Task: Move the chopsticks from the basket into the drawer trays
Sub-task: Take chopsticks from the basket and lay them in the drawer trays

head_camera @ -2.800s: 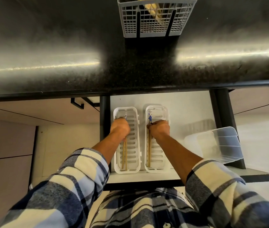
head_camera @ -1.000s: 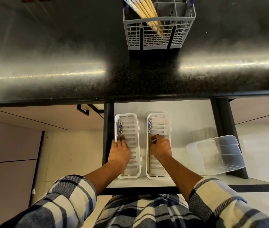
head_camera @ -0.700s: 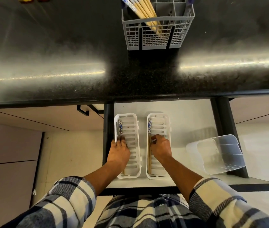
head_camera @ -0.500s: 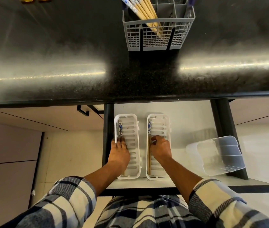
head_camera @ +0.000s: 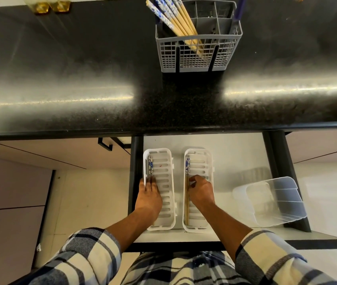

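Both forearms reached forward and down from plaid sleeves into the open drawer (head_camera: 235, 153), wrists roughly level, one hand over each white slotted tray. The left hand (head_camera: 149, 199) lay palm down over the left tray (head_camera: 166, 159), fingers straight and close together, fingertips (head_camera: 150, 181) pressing flat on the pair of chopsticks in the left tray (head_camera: 150, 165) along that tray's left wall; it gripped nothing. The right hand (head_camera: 201, 192) sat over the right tray (head_camera: 206, 159) with fingers curled inward toward the left, knuckles up; its fingertips were at or just beside the chopsticks in the right tray (head_camera: 187, 167), which lay along that tray's left wall, but whether it actually pinched them could not be told. In both trays the blue-patterned chopstick ends pointed away from the person, and the plain wood ends ran under or beside the hands. More chopsticks (head_camera: 176, 19) stood tilted to the left in the grey basket (head_camera: 196, 58) on the black countertop (head_camera: 81, 68), well apart from the drawer. A clear plastic container (head_camera: 274, 202) lay on its side at the drawer's right, apart from the trays.
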Demonstrator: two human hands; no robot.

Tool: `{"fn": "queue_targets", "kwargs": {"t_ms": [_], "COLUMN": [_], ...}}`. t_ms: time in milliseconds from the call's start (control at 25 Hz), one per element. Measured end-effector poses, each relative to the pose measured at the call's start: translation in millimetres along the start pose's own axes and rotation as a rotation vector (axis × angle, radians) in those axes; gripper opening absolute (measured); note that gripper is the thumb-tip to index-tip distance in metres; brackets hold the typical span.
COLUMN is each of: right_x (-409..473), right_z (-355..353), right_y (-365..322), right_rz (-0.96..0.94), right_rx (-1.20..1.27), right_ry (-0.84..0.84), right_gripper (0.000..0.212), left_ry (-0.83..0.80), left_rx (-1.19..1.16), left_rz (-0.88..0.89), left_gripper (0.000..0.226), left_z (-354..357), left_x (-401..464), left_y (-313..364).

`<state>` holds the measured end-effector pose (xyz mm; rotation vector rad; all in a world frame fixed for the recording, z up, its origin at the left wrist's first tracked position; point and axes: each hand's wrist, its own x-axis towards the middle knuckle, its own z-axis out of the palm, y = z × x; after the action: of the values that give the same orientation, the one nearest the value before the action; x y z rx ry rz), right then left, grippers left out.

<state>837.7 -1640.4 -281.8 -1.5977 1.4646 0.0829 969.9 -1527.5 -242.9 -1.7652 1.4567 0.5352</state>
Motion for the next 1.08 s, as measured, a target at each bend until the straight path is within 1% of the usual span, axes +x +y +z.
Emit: {"fn": "queue_targets", "kwargs": {"t_ms": [280, 360, 400, 440, 520, 600, 720, 880, 1000, 1080], "right_x": [-3, -10, -15, -19, -28, -34, -34, -41, -43, -39], "right_z": [-1, -4, -8, -14, -33, -55, -91, -146, -178, -196], "right_y": [-2, -7, -11, -18, -36, -59, -100, -167, -210, -236], "right_rz": [0.007, -0.014, -0.036, -0.068, -0.164, -0.281, -0.412, -0.624, -0.737, -0.801], "right_rx": [0.019, 0.048, 0.077, 0.121, 0.196, 0.212, 0.273, 0.358, 0.366, 0.367], "right_ry": [0.017, 0.054, 0.075, 0.099, 0.153, 0.212, 0.304, 0.441, 0.516, 0.540], "right_gripper": [0.021, 0.022, 0.021, 0.020, 0.016, 0.013, 0.017, 0.016, 0.015, 0.016], "left_ry": [0.017, 0.022, 0.057, 0.125, 0.333, 0.526, 0.756, 1.048, 1.192, 1.244], "left_rx": [-0.084, -0.197, -0.311, -0.440, -0.661, -0.800, -0.887, -0.924, -1.007, -1.059], "left_rz": [-0.009, -0.023, -0.029, -0.029, -0.033, -0.063, -0.057, -0.031, -0.031, -0.028], "left_gripper": [0.075, 0.073, 0.071, 0.067, 0.059, 0.056, 0.056, 0.054, 0.054, 0.056], "left_z": [-5, -13, -20, -29, -47, -66, -100, -163, -204, -231], "left_x": [-2, -9, -14, -19, -31, -40, -41, -43, -43, -43], "left_y": [-2, -4, -7, -14, -33, -54, -84, -118, -137, -147]}}
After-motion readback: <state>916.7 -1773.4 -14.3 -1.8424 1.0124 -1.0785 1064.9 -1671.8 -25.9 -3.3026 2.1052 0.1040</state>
